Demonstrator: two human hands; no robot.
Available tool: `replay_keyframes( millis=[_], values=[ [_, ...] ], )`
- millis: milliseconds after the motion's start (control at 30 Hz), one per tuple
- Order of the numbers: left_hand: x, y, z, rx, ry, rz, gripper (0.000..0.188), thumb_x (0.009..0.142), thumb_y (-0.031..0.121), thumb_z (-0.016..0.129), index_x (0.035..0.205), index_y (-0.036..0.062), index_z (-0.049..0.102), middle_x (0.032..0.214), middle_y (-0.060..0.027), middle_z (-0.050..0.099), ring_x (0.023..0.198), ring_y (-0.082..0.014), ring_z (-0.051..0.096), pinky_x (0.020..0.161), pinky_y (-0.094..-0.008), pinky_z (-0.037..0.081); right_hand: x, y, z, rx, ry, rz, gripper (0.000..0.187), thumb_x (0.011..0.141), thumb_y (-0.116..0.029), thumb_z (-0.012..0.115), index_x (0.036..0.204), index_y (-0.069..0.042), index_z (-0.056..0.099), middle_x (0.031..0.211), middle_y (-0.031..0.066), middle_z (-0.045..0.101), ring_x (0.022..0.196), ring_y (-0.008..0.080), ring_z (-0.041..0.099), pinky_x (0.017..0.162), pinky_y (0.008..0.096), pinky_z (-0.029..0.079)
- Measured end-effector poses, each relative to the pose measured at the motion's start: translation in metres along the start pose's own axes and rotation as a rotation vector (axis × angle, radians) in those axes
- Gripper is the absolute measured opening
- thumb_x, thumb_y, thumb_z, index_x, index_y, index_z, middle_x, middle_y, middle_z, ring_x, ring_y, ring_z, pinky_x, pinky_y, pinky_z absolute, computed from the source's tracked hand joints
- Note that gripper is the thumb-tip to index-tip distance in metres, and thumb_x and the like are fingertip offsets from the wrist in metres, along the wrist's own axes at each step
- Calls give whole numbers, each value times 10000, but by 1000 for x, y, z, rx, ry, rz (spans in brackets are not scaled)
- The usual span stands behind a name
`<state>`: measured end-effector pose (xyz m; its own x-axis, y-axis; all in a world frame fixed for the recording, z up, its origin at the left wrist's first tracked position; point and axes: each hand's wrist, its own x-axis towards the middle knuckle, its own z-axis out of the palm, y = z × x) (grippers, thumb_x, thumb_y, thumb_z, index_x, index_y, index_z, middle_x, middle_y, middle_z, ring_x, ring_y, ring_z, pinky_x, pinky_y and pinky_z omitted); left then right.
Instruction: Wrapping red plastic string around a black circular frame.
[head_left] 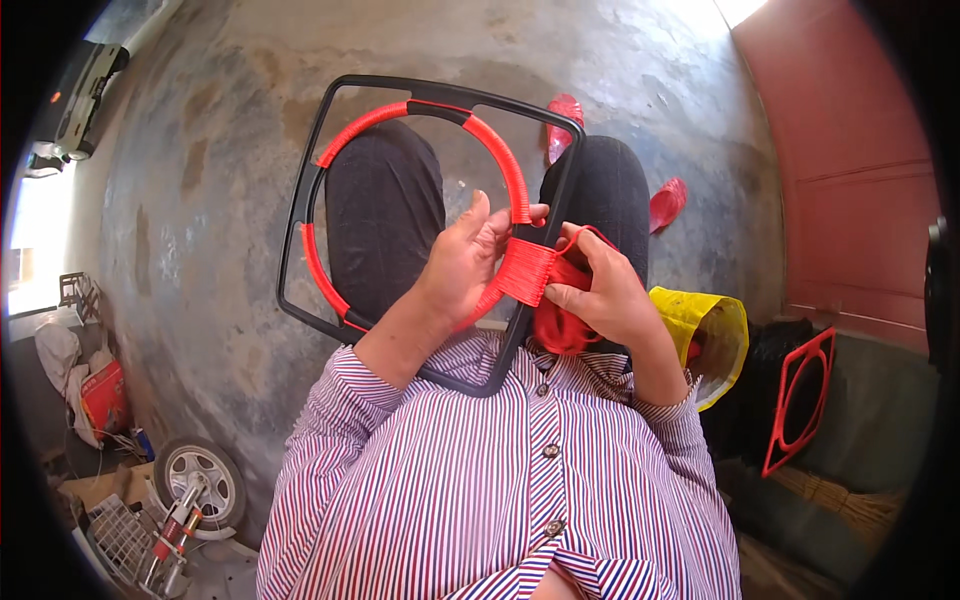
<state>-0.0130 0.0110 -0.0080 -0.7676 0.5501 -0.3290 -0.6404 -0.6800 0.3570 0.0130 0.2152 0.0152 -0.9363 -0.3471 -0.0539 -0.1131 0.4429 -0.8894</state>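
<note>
On my lap rests a black rectangular frame (318, 150) with rounded corners and a round ring inside it. Red cord wrapping (505, 160) covers much of the ring, with bare black stretches between the wrapped parts. A broad red wrapped band (525, 272) joins the ring to the frame's right side. My left hand (465, 255) grips the ring beside this band, thumb pointing up. My right hand (598, 290) pinches red cord at the band's right edge, and a small loop of it rises above the fingers. A loose red cord bundle (562, 325) hangs below my right hand.
To the right stands a yellow bag (720, 335), open at the top. Behind it leans a red-wrapped frame (802, 400) near black material. A wheel (200, 482) and a wire basket (115, 535) are at lower left. A red door (850, 160) borders the concrete floor.
</note>
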Motion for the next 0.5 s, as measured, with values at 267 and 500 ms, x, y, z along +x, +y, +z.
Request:
replay_keyframes(
  millis=[267, 500],
  values=[
    [0, -2, -12, 200, 217, 147, 375, 935, 56, 467, 1300, -17, 505, 1181, -139, 590, 1099, -202, 586, 985, -353, 481, 6, 2, -8, 575, 196, 128, 693, 855, 88, 516, 1500, -47, 300, 1181, 112, 597, 979, 164, 650, 851, 294, 514],
    [-4, -10, -3, 975, 438, 834, 559, 824, -155, 491, 1351, 33, 474, 1247, -100, 484, 1090, -192, 558, 1003, -324, 450, 10, -2, 1, 404, 481, -72, 601, 949, 69, 518, 1501, -53, 312, 1057, 84, 653, 817, 129, 674, 753, 245, 545]
  ],
)
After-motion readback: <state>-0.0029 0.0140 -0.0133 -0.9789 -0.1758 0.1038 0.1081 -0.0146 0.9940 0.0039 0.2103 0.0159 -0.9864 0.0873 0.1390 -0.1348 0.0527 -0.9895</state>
